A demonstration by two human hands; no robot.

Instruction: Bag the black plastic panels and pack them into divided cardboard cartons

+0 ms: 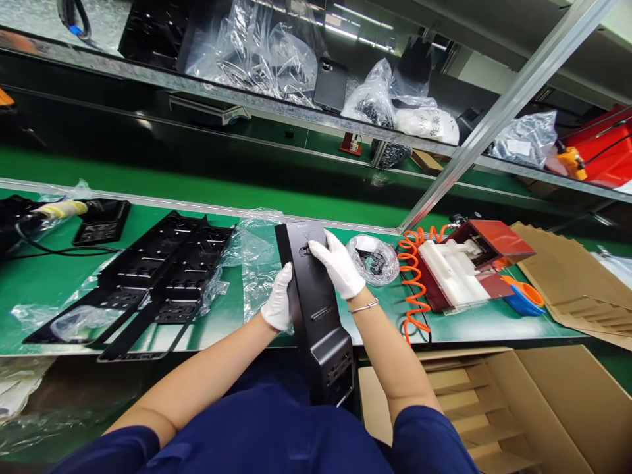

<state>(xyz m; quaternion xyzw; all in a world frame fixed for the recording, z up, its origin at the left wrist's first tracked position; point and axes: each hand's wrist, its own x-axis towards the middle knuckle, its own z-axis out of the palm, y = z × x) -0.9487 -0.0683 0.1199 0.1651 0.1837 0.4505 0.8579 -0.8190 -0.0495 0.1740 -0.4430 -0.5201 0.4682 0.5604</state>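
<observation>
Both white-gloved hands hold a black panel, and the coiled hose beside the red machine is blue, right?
Not quite: the coiled hose beside the red machine is orange, not blue, as the head view shows. The white-gloved left hand and right hand hold the black panel.

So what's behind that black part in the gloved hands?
Past the black part, a clear plastic sheet shows on the left and the green bench on the right. Anything directly behind is covered by the part.

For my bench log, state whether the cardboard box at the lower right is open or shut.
Open: the cardboard box has a wide flap spread outward, and its dividers show inside.
</observation>
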